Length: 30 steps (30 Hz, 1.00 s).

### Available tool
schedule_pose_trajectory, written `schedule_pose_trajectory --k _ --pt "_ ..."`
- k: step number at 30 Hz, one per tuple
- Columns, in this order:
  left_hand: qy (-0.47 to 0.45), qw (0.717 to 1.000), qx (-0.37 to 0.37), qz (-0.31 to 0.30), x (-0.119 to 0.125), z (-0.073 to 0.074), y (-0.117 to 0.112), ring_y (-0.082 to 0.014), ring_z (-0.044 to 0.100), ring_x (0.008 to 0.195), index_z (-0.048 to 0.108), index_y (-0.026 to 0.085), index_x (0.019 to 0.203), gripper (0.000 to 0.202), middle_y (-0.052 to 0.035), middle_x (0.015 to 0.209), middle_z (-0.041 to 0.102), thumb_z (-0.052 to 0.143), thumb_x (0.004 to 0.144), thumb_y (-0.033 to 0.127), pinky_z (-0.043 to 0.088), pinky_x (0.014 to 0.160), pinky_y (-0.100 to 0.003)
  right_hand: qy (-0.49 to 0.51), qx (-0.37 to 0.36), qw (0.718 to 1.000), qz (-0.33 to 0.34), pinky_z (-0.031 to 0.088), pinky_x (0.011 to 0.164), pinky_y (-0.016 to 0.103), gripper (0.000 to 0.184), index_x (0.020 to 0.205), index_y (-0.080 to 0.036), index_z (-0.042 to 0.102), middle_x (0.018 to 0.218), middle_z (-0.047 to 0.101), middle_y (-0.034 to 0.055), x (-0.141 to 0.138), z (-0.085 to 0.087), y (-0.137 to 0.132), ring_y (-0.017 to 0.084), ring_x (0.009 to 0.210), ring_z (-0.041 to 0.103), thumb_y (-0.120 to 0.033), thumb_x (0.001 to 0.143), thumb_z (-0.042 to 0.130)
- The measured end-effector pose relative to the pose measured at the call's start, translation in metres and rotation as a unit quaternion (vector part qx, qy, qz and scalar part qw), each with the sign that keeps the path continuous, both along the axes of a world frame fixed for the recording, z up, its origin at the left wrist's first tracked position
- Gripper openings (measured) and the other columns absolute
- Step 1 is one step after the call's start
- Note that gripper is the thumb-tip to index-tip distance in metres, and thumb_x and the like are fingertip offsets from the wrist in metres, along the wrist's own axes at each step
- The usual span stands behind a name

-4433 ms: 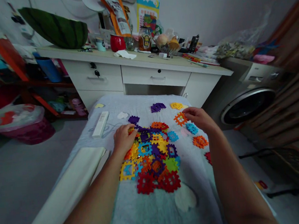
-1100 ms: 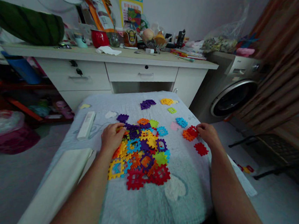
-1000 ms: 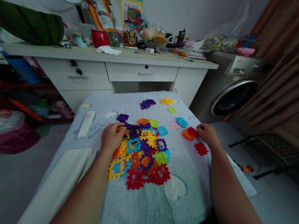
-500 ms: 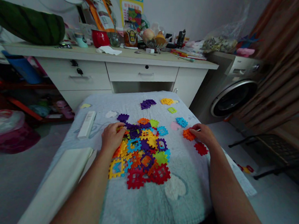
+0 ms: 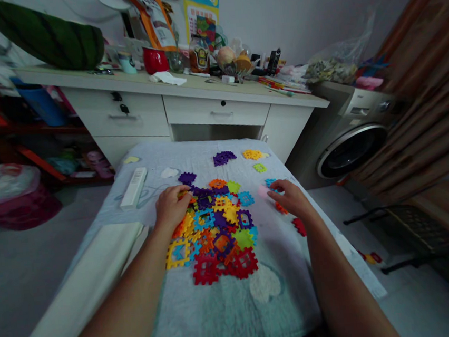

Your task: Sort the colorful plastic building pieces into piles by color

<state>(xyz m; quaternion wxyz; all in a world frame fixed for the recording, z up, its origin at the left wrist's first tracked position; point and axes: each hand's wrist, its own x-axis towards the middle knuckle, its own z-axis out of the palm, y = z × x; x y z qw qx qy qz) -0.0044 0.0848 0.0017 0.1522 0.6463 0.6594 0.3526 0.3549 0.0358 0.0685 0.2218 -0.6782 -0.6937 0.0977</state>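
My left hand [image 5: 171,208] lies against the left side of the heap of toothed plastic pieces [image 5: 220,221], fingers bent over its edge; whether they grip one I cannot tell. My right hand [image 5: 291,198] is open to the right of that heap, thumb and fingers parted. Blue pieces [image 5: 270,182] show right by its fingertips, orange pieces [image 5: 280,208] lie partly hidden below it, and red pieces [image 5: 299,227] sit beside my wrist. Beyond it are a green piece [image 5: 260,168] and yellow pieces [image 5: 252,154].
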Motion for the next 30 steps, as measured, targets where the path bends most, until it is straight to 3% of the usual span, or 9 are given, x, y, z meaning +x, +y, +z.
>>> schedule_pose_trajectory --k 4,8,12,20,26,30 --pt "-0.001 1.0 0.01 -0.005 0.0 -0.002 0.001 -0.0246 0.061 0.107 0.072 0.024 0.103 0.033 -0.0068 0.108 0.069 0.052 0.082 0.04 0.045 0.098 -0.037 -0.015 -0.028 0.994 0.109 0.047 0.093 0.035 0.026 0.109 -0.016 0.067 0.111 0.069 0.0101 -0.038 -0.002 0.008 0.021 0.101 0.063 -0.019 0.084 0.06" --pt "0.004 1.0 0.014 -0.006 0.0 -0.002 0.001 -0.0253 0.061 0.106 0.072 0.023 0.103 0.034 -0.0073 0.108 0.069 0.052 0.082 0.04 0.045 0.097 -0.038 -0.042 -0.042 0.988 0.143 0.039 0.106 0.037 0.045 0.123 -0.014 0.061 0.128 0.064 0.0133 -0.058 -0.019 0.012 0.023 0.119 0.058 -0.008 0.078 0.057" --pt "0.006 1.0 0.01 -0.001 0.001 0.0 0.0 -0.0253 0.062 0.105 0.072 0.024 0.102 0.033 -0.007 0.107 0.069 0.052 0.081 0.039 0.046 0.096 -0.038 -0.013 -0.029 0.991 0.129 0.038 0.108 0.039 0.049 0.127 -0.015 0.059 0.129 0.064 0.0126 -0.058 -0.035 0.013 0.024 0.12 0.057 -0.01 0.078 0.059" --pt "0.008 1.0 0.005 -0.002 0.0 0.0 0.0 -0.0255 0.062 0.106 0.072 0.024 0.103 0.033 -0.0065 0.109 0.069 0.052 0.082 0.04 0.046 0.096 -0.039 0.067 0.01 0.992 0.102 0.043 0.103 0.039 0.054 0.127 -0.014 0.058 0.122 0.063 0.0123 -0.048 -0.046 0.014 0.023 0.114 0.057 -0.017 0.074 0.07" --pt "0.003 1.0 0.009 -0.004 0.0 0.0 0.0 -0.0254 0.061 0.107 0.072 0.024 0.101 0.033 -0.0071 0.109 0.069 0.051 0.081 0.04 0.046 0.098 -0.039 0.058 0.041 0.993 0.096 0.046 0.095 0.038 0.043 0.117 -0.016 0.064 0.108 0.064 0.0096 -0.049 -0.046 0.012 0.022 0.102 0.059 -0.019 0.074 0.072" --pt "0.002 1.0 0.011 -0.005 0.001 0.001 0.0 -0.0251 0.061 0.108 0.072 0.023 0.101 0.034 -0.0075 0.109 0.069 0.051 0.081 0.04 0.045 0.099 -0.038 0.082 0.024 0.992 0.09 0.048 0.087 0.035 0.031 0.107 -0.018 0.066 0.101 0.066 0.0073 -0.049 -0.042 0.011 0.02 0.092 0.06 -0.018 0.077 0.069"
